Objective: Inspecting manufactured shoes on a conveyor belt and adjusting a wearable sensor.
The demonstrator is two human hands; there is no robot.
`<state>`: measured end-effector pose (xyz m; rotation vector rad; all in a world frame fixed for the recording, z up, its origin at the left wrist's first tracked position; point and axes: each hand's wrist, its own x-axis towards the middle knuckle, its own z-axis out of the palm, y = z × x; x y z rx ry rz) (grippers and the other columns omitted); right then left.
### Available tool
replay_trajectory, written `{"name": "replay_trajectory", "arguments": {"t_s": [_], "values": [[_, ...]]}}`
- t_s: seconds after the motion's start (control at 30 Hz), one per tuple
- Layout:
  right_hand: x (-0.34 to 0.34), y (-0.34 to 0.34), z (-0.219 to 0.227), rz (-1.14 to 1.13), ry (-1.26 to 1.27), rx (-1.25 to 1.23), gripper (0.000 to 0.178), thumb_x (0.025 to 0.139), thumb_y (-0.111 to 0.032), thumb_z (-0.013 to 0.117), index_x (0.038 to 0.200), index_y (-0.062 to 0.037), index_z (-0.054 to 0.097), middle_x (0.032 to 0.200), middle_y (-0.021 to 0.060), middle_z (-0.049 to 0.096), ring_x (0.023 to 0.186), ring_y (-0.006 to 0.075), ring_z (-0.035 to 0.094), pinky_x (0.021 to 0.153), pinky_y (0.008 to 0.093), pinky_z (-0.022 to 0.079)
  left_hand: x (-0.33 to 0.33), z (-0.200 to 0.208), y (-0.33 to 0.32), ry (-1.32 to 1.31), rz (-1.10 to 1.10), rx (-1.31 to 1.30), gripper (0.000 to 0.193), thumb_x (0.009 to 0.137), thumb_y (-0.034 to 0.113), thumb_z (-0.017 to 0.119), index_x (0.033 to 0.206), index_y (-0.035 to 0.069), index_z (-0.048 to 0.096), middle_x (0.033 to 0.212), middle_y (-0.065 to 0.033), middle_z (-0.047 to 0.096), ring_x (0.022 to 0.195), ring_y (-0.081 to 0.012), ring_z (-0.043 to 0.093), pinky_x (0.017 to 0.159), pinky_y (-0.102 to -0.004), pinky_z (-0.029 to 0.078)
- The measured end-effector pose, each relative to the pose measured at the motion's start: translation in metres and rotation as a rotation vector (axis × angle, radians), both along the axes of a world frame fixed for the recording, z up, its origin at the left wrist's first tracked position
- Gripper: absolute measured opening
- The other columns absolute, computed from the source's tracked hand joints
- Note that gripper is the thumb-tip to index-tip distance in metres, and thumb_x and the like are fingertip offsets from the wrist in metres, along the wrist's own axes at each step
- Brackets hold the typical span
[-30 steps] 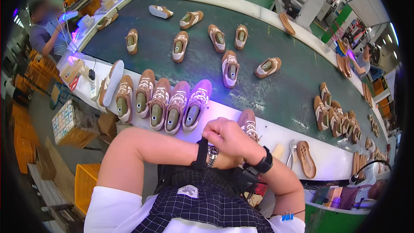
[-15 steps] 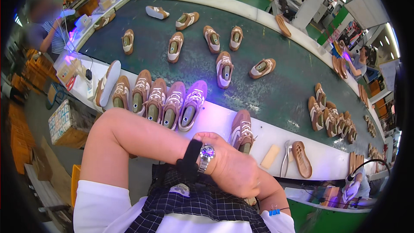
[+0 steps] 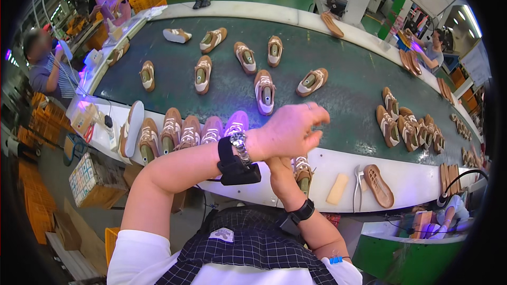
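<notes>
My left hand (image 3: 288, 129) is raised over the near edge of the green belt, its fingers curved, apart and holding nothing. A metal watch (image 3: 241, 148) and a black band with a small box are on that wrist. My right hand (image 3: 284, 179) is just below, partly covered by the left; its fingertips are hidden at the left wrist. Close beside the right hand is a brown shoe (image 3: 303, 171) with white laces, partly hidden. Left of my hands, several laced brown shoes (image 3: 171, 128) stand in a row on the white ledge (image 3: 253, 192), some under purple light.
On the ledge at right lie a beige pad (image 3: 337, 189), pliers (image 3: 358, 190) and a brown sole (image 3: 379, 186). Scattered brown shoes (image 3: 203, 75) sit on the green belt (image 3: 338, 111), with a cluster of shoes (image 3: 409, 126) at right. Other people work around it.
My left hand has moved up and away from my body, over the belt edge, and its fingers have spread. My right hand, hidden before, now shows. The view has shifted slightly.
</notes>
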<state>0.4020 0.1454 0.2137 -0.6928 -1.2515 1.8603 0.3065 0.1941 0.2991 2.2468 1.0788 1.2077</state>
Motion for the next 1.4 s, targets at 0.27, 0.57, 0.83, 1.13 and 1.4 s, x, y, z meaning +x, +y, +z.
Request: {"name": "replay_trajectory", "arguments": {"t_s": [0.27, 0.57, 0.83, 1.13, 1.4], "values": [[-0.011, 0.0, 0.023, -0.089, -0.189, 0.582, 0.051, 0.071, -0.021, 0.076, 0.109, 0.001, 0.049, 0.103, 0.0113, 0.056, 0.094, 0.0193, 0.055, 0.086, 0.0306, 0.043, -0.02, -0.038, 0.043, -0.172, 0.275, -0.29, 0.032, 0.074, 0.007, 0.061, 0.105, 0.0, 0.054, 0.099, -0.0128, 0.053, 0.072, -0.0168, 0.062, 0.064, -0.027, 0.049], [-0.035, -0.001, 0.004, -0.202, -0.284, 0.539, 0.049, 0.068, -0.016, 0.076, 0.104, -0.0003, 0.046, 0.093, 0.0113, 0.052, 0.084, 0.0211, 0.055, 0.075, 0.0312, 0.046, -0.041, -0.056, 0.065, -0.153, 0.547, -0.33, 0.03, 0.071, 0.01, 0.063, 0.098, 0.0, 0.054, 0.095, -0.0109, 0.049, 0.068, -0.0148, 0.061, 0.065, -0.0268, 0.049], [-0.029, 0.006, 0.01, -0.171, -0.275, 0.686, 0.039, 0.064, -0.006, 0.072, 0.099, -0.0031, 0.055, 0.096, 0.0096, 0.051, 0.088, 0.021, 0.053, 0.078, 0.0297, 0.044, -0.045, -0.073, 0.068, -0.031, 0.585, -0.244, 0.026, 0.071, 0.012, 0.062, 0.095, 0.003, 0.055, 0.094, -0.0123, 0.05, 0.069, -0.0208, 0.062, 0.066, -0.0312, 0.049], [-0.018, 0.017, 0.004, -0.043, -0.166, 0.479, 0.029, 0.066, -0.003, 0.068, 0.091, -0.0038, 0.052, 0.089, 0.0036, 0.05, 0.08, 0.0131, 0.05, 0.072, 0.0274, 0.043, -0.04, -0.088, 0.064, 0.43, 0.568, -0.053, 0.022, 0.071, 0.014, 0.061, 0.089, 0.003, 0.054, 0.086, -0.016, 0.055, 0.08, -0.0309, 0.06, 0.065, -0.0409, 0.05], [-0.006, 0.035, -0.009, 0.192, -0.146, 0.115, 0.022, 0.073, 0.001, 0.064, 0.094, -0.0021, 0.059, 0.082, -0.0035, 0.056, 0.08, 0.0064, 0.051, 0.071, 0.0224, 0.044, -0.039, -0.105, 0.051, 0.805, 0.364, -0.083, 0.018, 0.07, 0.009, 0.058, 0.086, 0.003, 0.056, 0.081, -0.0142, 0.058, 0.07, -0.0299, 0.062, 0.06, -0.04, 0.051]]}}
